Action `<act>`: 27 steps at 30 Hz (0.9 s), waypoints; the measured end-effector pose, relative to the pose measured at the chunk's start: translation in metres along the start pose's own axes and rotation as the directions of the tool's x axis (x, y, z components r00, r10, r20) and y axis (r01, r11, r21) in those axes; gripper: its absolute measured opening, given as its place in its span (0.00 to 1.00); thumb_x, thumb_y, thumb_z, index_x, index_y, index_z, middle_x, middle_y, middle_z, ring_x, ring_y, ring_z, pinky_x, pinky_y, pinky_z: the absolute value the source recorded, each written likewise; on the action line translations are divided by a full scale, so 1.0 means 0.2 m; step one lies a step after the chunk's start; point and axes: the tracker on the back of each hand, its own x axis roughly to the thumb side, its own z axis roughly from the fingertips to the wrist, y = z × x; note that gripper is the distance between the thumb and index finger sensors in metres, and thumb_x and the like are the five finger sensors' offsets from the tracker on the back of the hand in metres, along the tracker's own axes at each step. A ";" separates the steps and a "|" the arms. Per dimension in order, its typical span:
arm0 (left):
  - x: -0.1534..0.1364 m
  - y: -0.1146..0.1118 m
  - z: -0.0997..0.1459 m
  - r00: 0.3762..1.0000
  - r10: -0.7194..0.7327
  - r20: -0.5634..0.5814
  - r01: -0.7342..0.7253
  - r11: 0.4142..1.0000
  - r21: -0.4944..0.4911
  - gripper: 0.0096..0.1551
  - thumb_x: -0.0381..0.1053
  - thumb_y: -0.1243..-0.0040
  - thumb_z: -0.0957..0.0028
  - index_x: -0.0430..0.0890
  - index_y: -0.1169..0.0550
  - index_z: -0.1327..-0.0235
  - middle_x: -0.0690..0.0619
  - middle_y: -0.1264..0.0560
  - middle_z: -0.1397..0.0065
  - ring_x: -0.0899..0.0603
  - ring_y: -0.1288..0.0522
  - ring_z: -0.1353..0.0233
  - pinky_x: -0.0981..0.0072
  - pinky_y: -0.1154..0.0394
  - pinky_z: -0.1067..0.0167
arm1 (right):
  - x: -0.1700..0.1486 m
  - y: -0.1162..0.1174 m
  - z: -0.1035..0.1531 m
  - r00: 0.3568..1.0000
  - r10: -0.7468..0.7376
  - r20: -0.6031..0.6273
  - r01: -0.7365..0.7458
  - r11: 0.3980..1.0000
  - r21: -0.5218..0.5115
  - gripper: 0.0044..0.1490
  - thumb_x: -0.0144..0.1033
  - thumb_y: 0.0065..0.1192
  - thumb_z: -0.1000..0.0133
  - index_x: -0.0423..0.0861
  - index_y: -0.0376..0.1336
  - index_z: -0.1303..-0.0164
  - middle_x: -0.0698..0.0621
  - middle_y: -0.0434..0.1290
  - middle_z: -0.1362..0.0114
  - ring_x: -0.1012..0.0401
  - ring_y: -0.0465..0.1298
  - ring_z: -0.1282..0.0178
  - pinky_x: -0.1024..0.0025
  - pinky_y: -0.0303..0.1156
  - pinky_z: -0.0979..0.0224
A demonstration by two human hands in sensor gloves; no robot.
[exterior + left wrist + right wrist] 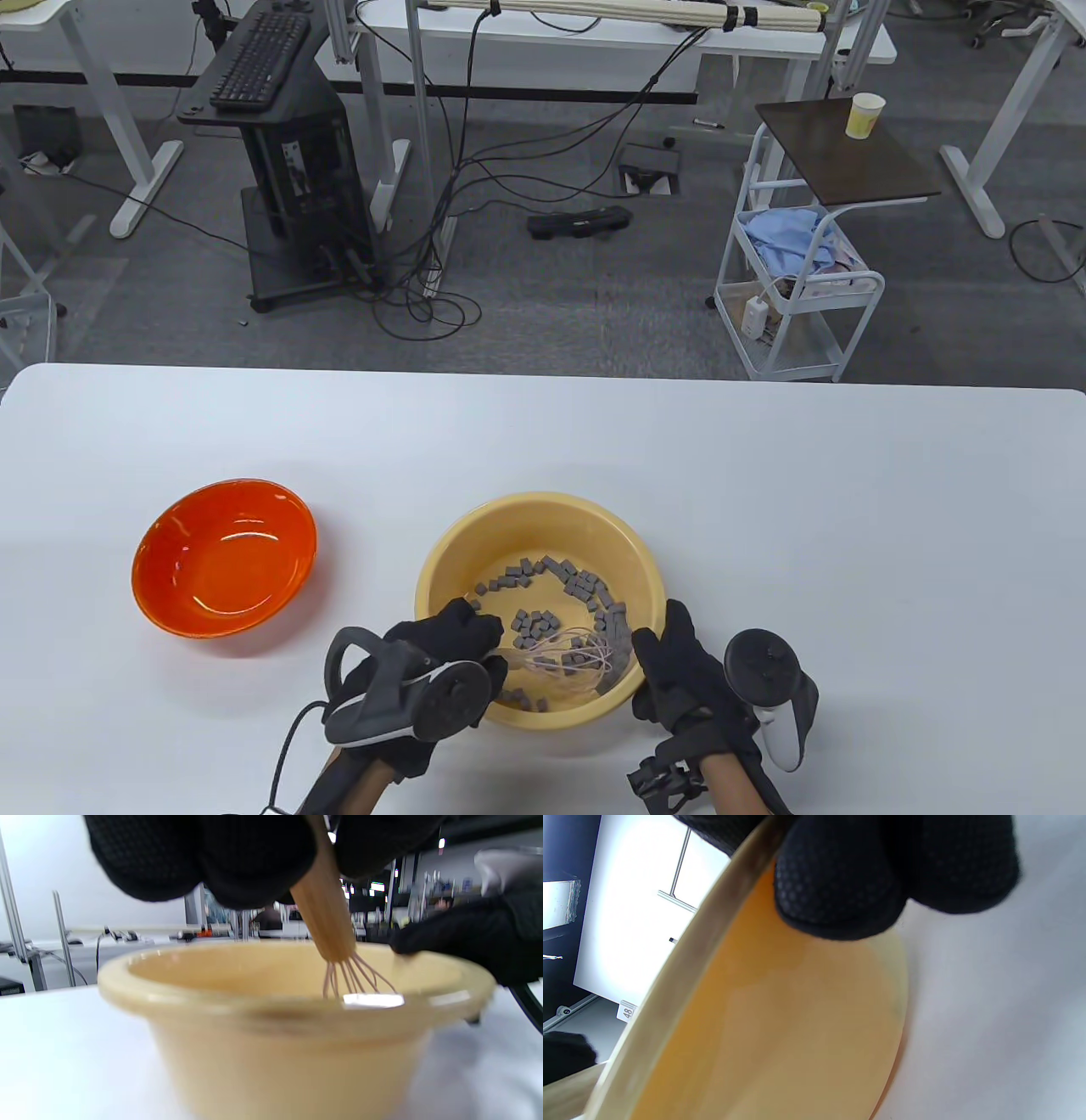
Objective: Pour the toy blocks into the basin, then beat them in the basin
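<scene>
Left hand: the left hand (441, 654) is at the near left edge of the yellow basin (475, 543). Its fingers (250, 861) are curled tight round the wooden handle of the whisk (560, 658).
Right hand: the right hand (679, 671) is at the near right edge of the basin. Its fingers (840, 882) pinch the rim, with some on the outside wall; the right wrist view shows this close up.
Whisk: it leans down into the basin from the left hand. Its thin wire loops are low inside, among the blocks on the near side.
Toy blocks: the little grey toy blocks (585, 590) are all in the basin. They lie in a curved row along the far and right side, with a small bunch in the middle and a few by the near wall.
Basin: it stands upright on the white tabletop (764, 509), close to the near edge.
Orange bowl: the orange bowl (225, 569) sits on the tabletop to the left of the basin, apart from it. Nothing shows inside it.
Far away: on the floor past the tabletop are a white cart (797, 289) and a paper cup (864, 115) on a small dark table.
</scene>
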 end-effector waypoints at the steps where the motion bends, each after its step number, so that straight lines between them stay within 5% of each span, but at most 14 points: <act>1: 0.02 -0.02 -0.01 1.000 -0.016 0.007 0.017 1.000 -0.012 0.30 0.57 0.44 0.33 0.42 0.27 0.25 0.37 0.25 0.29 0.56 0.18 0.54 0.54 0.17 0.46 | 0.00 0.00 0.00 1.000 -0.001 0.000 0.001 1.000 0.000 0.45 0.37 0.50 0.25 0.19 0.38 0.20 0.36 0.75 0.48 0.54 0.80 0.65 0.54 0.79 0.53; 14: 0.07 -0.10 -0.04 0.971 -0.200 -0.128 0.212 0.973 0.090 0.27 0.54 0.40 0.34 0.45 0.27 0.25 0.38 0.23 0.28 0.60 0.15 0.60 0.61 0.15 0.52 | 0.00 0.00 0.00 1.000 -0.005 0.001 0.005 1.000 -0.001 0.45 0.37 0.51 0.25 0.18 0.38 0.20 0.36 0.76 0.49 0.54 0.81 0.66 0.54 0.79 0.54; 21: 0.00 -0.01 0.01 0.946 -0.237 -0.223 0.270 0.954 0.131 0.22 0.53 0.38 0.35 0.47 0.21 0.32 0.39 0.21 0.29 0.59 0.16 0.61 0.59 0.15 0.52 | 0.00 -0.01 0.00 1.000 -0.004 0.001 0.004 1.000 0.003 0.45 0.36 0.51 0.25 0.18 0.38 0.20 0.36 0.76 0.49 0.54 0.81 0.66 0.54 0.79 0.54; 27: 0.00 0.10 0.05 0.917 -0.319 -0.239 0.344 0.936 0.071 0.19 0.51 0.42 0.36 0.47 0.19 0.36 0.39 0.21 0.33 0.55 0.16 0.59 0.54 0.16 0.48 | 0.00 -0.01 0.00 1.000 -0.004 -0.001 0.004 1.000 0.009 0.45 0.37 0.50 0.25 0.19 0.38 0.20 0.36 0.75 0.48 0.54 0.81 0.66 0.54 0.79 0.54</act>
